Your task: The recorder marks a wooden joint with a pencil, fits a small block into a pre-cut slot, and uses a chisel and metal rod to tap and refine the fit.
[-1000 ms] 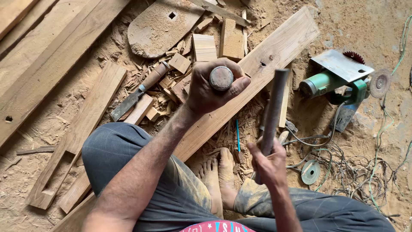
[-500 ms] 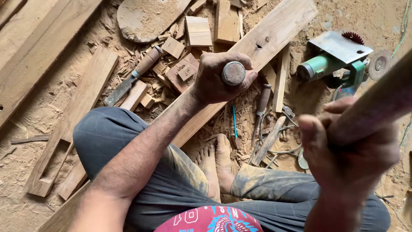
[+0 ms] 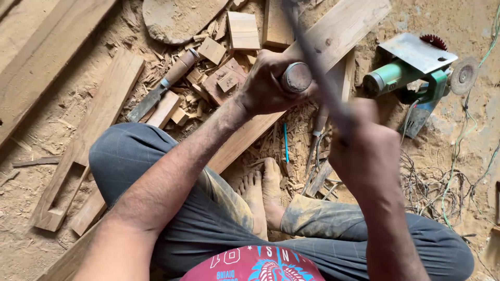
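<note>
A: Head view. What could go wrong here?

B: The left hand (image 3: 268, 86) holds a chisel (image 3: 296, 77) upright on the plank (image 3: 333, 39), its round butt just above the knuckles. The right hand (image 3: 367, 151) grips a mallet (image 3: 312, 57) whose blurred shaft crosses right beside that butt. I'd judge a glancing blow could land on the left thumb or knuckles, since the butt is a small target and the fingers sit so close under it.

A: Anything else?

B: The bare feet (image 3: 263, 190) rest against the plank, just below the cut. A chisel skidding off the wood could come their way. The saw (image 3: 411, 73) lies well apart to the right, its cord (image 3: 458, 156) tangled on the sawdust; that matters less.

A: And the fingers?

B: Left fingers (image 3: 260, 65) are curled tight round the chisel handle, pressed together, no gap. The right ones are closed round the mallet shaft, but blur hides just how each one lies.

A: Where does the plank lie?

B: Slanting from the top right down under the left forearm and knee, on the floor amid offcuts (image 3: 242, 31).
</note>
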